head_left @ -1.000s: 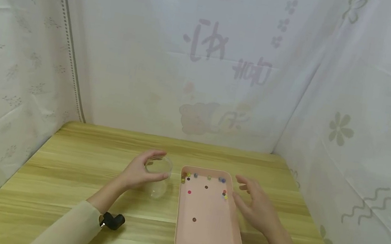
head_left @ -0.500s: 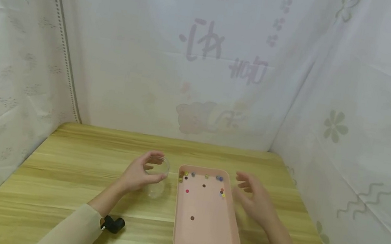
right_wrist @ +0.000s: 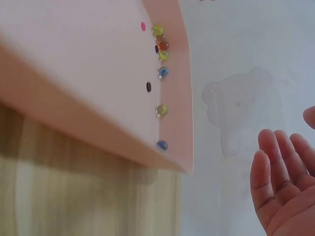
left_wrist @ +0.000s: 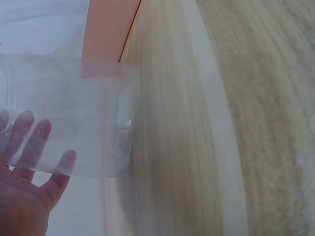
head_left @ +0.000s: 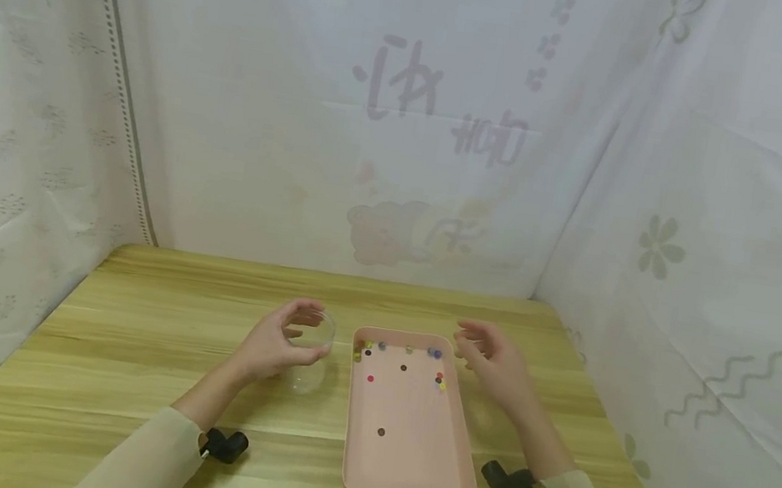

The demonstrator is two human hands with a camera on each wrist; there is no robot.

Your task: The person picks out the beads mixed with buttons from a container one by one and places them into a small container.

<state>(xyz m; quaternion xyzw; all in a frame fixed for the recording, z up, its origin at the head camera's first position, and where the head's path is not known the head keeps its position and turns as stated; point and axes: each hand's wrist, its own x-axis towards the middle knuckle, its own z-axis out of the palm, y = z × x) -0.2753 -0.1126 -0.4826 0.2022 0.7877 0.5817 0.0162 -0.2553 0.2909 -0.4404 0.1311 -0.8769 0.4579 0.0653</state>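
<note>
My left hand (head_left: 267, 350) grips a clear plastic jar (left_wrist: 93, 105) from its left side, with thumb and fingers around the wall. The jar stands upright on the wooden table, just left of a pink tray (head_left: 407, 462). Glass marbles lie along the tray's far wall, among them a blue marble (right_wrist: 162, 145) and a yellow-green marble (right_wrist: 161, 110). Small flat round pieces, such as a pink piece (head_left: 371, 378) and a dark piece (head_left: 381, 432), are scattered on its floor. My right hand (head_left: 499, 371) hovers at the tray's far right corner, fingers loosely bent, holding nothing visible.
The wooden table (head_left: 201, 296) ends at a pale printed curtain (head_left: 263, 132) at the back. A curtain (head_left: 721, 268) also hangs along the right side. Black wrist mounts (head_left: 507, 479) sit on both forearms.
My right hand has moved left and slightly away from me, up to the tray's far right corner. The left hand keeps its grip on the jar. The head view has shifted slightly.
</note>
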